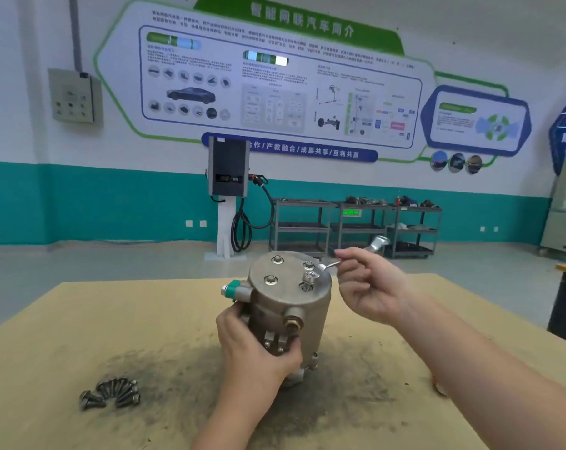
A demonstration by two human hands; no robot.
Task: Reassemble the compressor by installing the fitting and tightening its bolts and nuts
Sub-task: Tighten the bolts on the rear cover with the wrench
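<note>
A grey metal compressor (307,306) stands upright on the tan table (80,319), with bolts on its flat top and a green-capped port (233,289) on its left side. My left hand (255,349) grips the compressor's lower front around a bracket. My right hand (369,287) holds a shiny wrench (372,248), pinched between thumb and fingers. The wrench's near end sits on a raised bolt (309,277) at the right of the compressor's top. A brass fitting (294,323) sticks out of the front wall.
A pile of several loose flanged bolts (111,393) lies on the table at the front left. Dark grime stains the tabletop around the compressor. Behind the table are a charging post (228,196), metal shelf carts (356,225) and a teal-and-white wall.
</note>
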